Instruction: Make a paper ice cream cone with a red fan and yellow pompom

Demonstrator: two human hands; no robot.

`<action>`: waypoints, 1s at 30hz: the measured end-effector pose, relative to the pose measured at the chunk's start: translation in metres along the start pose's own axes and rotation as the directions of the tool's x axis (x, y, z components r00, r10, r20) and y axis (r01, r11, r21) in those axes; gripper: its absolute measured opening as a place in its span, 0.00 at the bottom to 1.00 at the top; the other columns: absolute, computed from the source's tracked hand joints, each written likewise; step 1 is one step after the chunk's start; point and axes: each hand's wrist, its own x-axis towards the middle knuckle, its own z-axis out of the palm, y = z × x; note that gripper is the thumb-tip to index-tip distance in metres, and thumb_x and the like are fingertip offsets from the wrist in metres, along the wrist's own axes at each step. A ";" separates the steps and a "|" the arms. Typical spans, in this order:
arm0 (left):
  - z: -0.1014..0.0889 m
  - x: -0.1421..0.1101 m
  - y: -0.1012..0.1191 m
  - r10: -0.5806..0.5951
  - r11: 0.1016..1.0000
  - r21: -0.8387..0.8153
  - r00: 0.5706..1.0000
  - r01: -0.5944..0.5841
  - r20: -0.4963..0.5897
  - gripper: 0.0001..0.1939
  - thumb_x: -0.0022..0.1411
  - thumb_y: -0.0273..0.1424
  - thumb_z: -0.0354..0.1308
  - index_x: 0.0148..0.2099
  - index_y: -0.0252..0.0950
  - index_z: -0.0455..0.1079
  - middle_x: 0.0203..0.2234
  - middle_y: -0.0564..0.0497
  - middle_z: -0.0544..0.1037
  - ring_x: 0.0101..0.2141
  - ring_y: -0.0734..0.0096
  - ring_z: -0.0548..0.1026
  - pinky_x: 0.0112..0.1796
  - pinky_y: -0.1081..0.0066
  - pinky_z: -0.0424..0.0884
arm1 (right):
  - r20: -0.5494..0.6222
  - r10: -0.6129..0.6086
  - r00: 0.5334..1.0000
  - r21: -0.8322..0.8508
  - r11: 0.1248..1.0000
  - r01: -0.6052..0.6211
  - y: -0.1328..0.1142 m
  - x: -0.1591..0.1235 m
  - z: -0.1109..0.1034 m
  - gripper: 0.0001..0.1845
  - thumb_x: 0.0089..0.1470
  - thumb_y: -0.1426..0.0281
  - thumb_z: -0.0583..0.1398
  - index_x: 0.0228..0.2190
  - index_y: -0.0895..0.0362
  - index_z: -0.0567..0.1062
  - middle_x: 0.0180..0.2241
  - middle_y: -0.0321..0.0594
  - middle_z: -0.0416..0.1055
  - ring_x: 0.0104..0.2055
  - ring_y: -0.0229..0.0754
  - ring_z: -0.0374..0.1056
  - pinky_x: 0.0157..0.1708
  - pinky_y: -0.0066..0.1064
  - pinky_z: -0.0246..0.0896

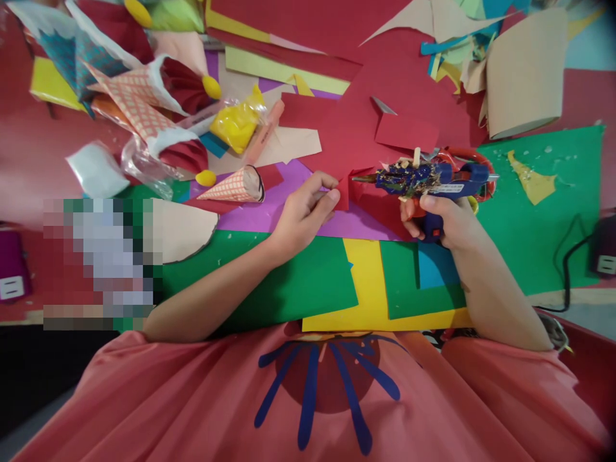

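My right hand (440,221) is closed round the handle of a blue glue gun (433,178) crusted with scraps and dried glue. Its nozzle points left at a small folded piece of red paper (342,192). My left hand (305,215) pinches that red piece between thumb and fingers, over a purple sheet (269,212). Both hands sit above overlapping green (298,282), yellow and red paper sheets.
A checked paper cone (233,186) lies left of my left hand. Paper cone crafts with red pleated fans, a yellow bag (238,122) and plastic wrap crowd the upper left. Beige card (524,70) curls at the upper right. A black cord (568,269) runs at the right.
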 end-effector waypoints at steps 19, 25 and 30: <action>-0.003 -0.001 -0.002 0.001 1.000 0.001 0.997 -0.002 0.071 0.23 0.57 0.54 0.60 0.35 0.39 0.60 0.13 0.64 0.53 0.13 0.83 0.50 0.16 0.78 0.47 | -0.068 0.000 0.998 0.032 0.999 0.002 -0.003 0.001 0.005 0.17 0.42 0.59 0.68 0.16 0.59 0.73 0.16 0.35 0.67 0.11 0.32 0.60 0.09 0.27 0.46; -0.002 -0.001 -0.001 -0.008 1.000 -0.007 0.998 0.009 0.066 0.24 0.56 0.55 0.60 0.34 0.39 0.60 0.13 0.64 0.53 0.14 0.84 0.51 0.16 0.80 0.49 | -0.053 0.006 0.999 0.020 1.000 -0.005 -0.002 0.001 0.004 0.18 0.43 0.58 0.68 0.17 0.58 0.73 0.16 0.34 0.67 0.12 0.31 0.60 0.10 0.26 0.47; -0.002 -0.001 -0.002 -0.013 1.000 -0.005 0.998 0.013 0.060 0.24 0.56 0.55 0.60 0.34 0.39 0.61 0.13 0.64 0.53 0.13 0.84 0.51 0.15 0.80 0.48 | -0.064 0.003 0.998 0.019 1.000 -0.002 -0.001 0.001 0.004 0.18 0.43 0.58 0.68 0.16 0.58 0.73 0.16 0.34 0.66 0.11 0.31 0.60 0.10 0.26 0.46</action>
